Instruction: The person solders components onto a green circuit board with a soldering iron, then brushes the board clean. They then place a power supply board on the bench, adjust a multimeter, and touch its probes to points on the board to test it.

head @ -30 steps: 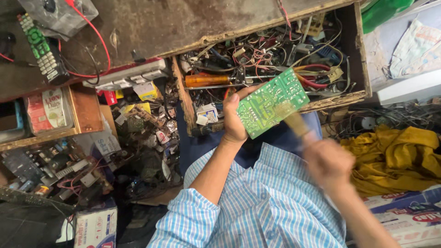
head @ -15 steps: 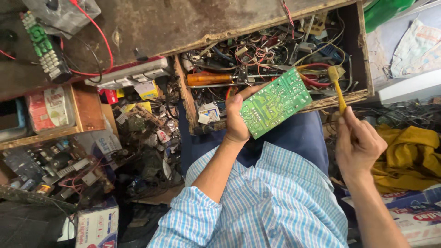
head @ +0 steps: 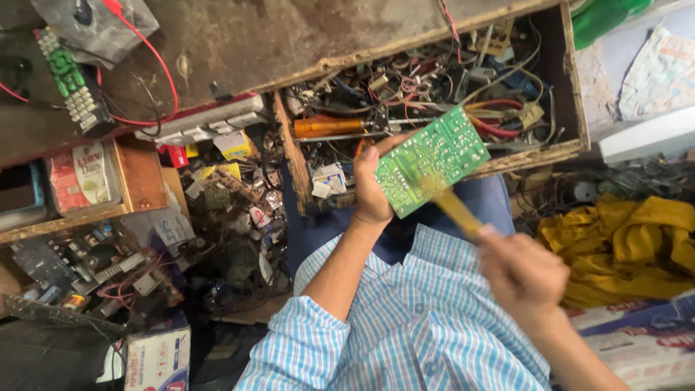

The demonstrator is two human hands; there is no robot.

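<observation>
Swung back from 3 o'clock, the right hand [head: 523, 275] now presses one yellow-handled brush [head: 455, 208] against the single green circuit board [head: 433, 159], fingers closed round the handle. Left hand [head: 373, 190] grips the board's 9 o'clock edge, held above one cluttered wooden drawer [head: 539, 153].

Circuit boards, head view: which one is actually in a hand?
The bright green circuit board, pinched at its edge by the left hand over the open drawer. The dark board at lower left lies untouched among clutter.
</observation>
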